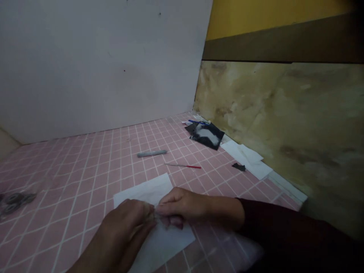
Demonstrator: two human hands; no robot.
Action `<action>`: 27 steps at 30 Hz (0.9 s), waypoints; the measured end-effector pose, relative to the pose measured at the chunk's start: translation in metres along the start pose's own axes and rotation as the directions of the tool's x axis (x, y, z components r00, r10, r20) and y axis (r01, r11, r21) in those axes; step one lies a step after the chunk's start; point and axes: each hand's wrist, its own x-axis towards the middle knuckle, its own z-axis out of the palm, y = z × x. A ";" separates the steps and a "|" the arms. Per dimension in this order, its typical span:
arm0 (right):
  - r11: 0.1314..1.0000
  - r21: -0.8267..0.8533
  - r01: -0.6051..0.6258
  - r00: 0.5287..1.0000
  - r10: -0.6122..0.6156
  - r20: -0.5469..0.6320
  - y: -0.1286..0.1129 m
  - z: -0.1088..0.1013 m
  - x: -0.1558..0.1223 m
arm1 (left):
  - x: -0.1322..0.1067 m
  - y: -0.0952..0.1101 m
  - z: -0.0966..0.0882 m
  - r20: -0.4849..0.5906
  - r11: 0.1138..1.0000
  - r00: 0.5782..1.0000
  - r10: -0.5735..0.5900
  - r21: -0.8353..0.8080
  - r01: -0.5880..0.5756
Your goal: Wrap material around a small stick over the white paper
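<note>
Dark coiled objects far left on pink-tiled surface; left hand and right hand pressed together mid-frame, both pinching a pale scrap, too small to tell what; pinching is the step in hand; white paper sheet lies under both hands; grey tube, black packet beyond; maroon sleeve at right.

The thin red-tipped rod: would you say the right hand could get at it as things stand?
Probably yes: the right hand sits near the thin red-tipped rod, with only pink tiles between them; it is at the white paper sheet.
</note>
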 end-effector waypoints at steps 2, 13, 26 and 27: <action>0.993 0.091 -0.074 0.996 0.070 0.053 0.000 -0.002 0.001 | -0.001 -0.001 0.003 -0.070 0.993 0.996 0.054 0.109 -0.046; 0.752 -0.623 0.215 0.890 -0.413 -0.191 0.007 0.011 0.000 | 0.008 -0.002 -0.011 0.161 0.959 0.973 -0.165 -0.205 0.197; 0.858 -0.461 0.226 0.923 -0.340 -0.179 -0.004 0.006 -0.008 | 0.008 0.003 -0.012 0.091 0.988 0.990 -0.109 -0.096 0.117; 0.815 -0.529 0.236 0.907 -0.380 -0.181 -0.003 0.007 -0.008 | 0.009 0.004 -0.013 0.101 0.985 0.988 -0.115 -0.114 0.126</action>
